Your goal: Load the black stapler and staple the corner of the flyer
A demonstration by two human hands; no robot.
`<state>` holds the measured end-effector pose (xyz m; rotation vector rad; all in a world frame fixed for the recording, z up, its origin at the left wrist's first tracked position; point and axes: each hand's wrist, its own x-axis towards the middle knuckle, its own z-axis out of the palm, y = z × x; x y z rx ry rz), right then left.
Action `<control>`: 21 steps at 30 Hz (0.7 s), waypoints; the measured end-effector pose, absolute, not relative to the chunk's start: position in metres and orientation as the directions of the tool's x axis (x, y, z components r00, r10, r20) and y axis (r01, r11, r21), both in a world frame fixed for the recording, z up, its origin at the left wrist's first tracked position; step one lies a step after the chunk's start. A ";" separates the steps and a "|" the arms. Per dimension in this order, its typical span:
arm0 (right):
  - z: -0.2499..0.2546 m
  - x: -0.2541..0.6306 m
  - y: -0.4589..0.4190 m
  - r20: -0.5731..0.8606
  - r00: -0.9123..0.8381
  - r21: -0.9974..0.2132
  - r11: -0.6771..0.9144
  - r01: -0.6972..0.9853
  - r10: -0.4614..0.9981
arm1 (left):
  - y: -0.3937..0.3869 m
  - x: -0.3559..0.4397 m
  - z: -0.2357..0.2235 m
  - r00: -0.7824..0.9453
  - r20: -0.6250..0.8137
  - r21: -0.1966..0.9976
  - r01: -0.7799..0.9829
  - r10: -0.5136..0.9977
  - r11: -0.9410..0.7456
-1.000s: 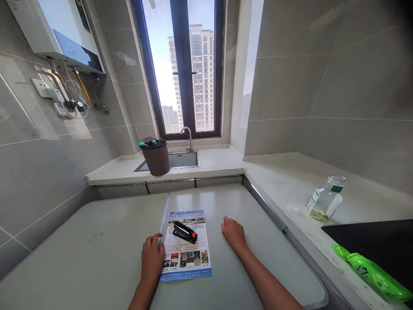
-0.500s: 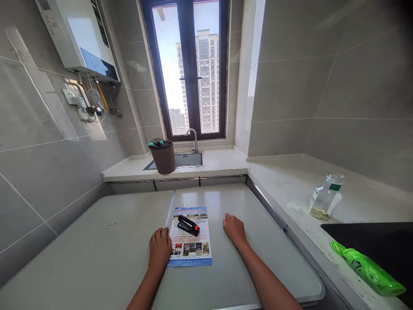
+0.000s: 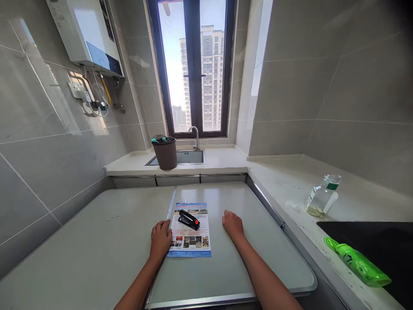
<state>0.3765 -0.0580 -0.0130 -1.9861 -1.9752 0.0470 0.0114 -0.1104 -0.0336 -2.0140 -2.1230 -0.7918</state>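
Observation:
A printed colour leaflet point(image 3: 190, 241) lies flat on the pale table point(image 3: 97, 241) in front of me. On its upper half rests a small black stapler point(image 3: 189, 219) with an orange-red end. My left hand point(image 3: 160, 239) lies on the table with curled fingers at the leaflet's left edge, beside a clear ruler point(image 3: 171, 206). My right hand point(image 3: 232, 224) rests on the table to the right of the leaflet, fingers curled under, holding nothing visible.
A brown bin point(image 3: 165, 151) stands by the sink point(image 3: 190, 157) and tap under the window. On the right counter are a glass jar point(image 3: 321, 196), a black hob point(image 3: 371, 241) and a green bottle point(image 3: 356, 261). A water heater point(image 3: 87, 34) hangs on the left wall.
The camera view has shifted slightly left and back, so everything sits a little further right and smaller. Both hands keep the same places beside the leaflet.

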 end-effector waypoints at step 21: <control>-0.017 0.240 -0.085 0.300 -0.260 -0.670 0.397 0.627 0.918 | -0.119 0.014 -0.020 -0.175 0.383 0.420 0.907 0.907 -0.003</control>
